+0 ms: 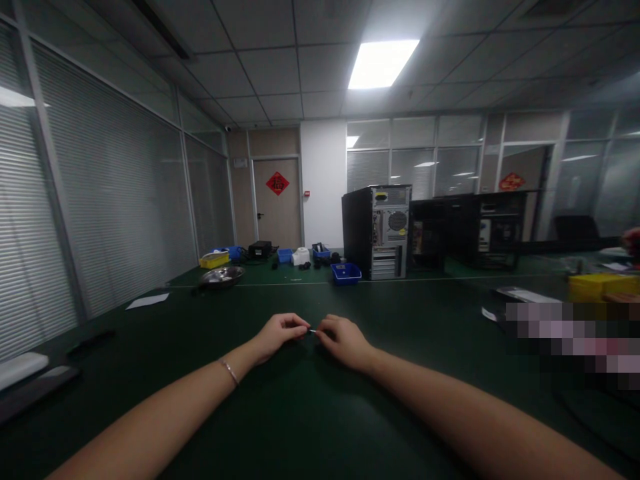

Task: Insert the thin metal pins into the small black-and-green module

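Over the middle of the dark green table (280, 413), my left hand (277, 335) and my right hand (346, 343) meet almost fingertip to fingertip. Between them is a small thin piece (313, 331), dark on the left and pale toward the right. My left thumb and fingers pinch its dark end. The curled fingers of my right hand close on the pale end. Too little of the piece shows to tell its kind. A thin bracelet (231, 372) circles my left wrist.
Behind my hands stand a blue tray (346, 274) and a computer tower (390, 233). A shiny metal bowl (223, 277) and white paper (148, 301) lie left. At right, another person's hand (633, 241) shows near a yellow bin (600, 287).
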Demonstrator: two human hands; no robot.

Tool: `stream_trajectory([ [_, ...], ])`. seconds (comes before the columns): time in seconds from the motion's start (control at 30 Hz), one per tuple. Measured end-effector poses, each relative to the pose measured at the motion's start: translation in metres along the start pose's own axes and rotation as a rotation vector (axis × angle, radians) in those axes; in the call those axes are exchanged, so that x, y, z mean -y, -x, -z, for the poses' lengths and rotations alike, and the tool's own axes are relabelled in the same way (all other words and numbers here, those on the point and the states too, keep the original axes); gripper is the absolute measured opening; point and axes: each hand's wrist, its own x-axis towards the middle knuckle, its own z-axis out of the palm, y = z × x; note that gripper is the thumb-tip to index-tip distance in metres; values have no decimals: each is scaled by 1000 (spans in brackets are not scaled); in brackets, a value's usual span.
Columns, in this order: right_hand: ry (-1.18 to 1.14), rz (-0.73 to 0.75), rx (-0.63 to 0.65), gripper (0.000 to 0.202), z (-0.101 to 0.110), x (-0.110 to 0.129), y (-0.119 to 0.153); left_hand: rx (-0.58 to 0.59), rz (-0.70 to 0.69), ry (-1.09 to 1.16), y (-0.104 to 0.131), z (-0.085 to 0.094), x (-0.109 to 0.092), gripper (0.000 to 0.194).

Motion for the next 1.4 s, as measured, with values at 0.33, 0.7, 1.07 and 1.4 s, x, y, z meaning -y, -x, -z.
stream_trajectory([
  [0.33,-9,42,-12,18,4,5,2,41,13,61,2,5,-2,20],
  [0.7,26,-31,-80,19,-1,2,-2,-77,-25,10,-6,-3,6,25],
  [1.07,10,-28,-90,19,-2,0,-2,98,-175,-346,5,-5,-10,21],
  [1.4,18,-20,-31,20,-3,-1,-2,110,-260,-531,9,-9,-15,19],
])
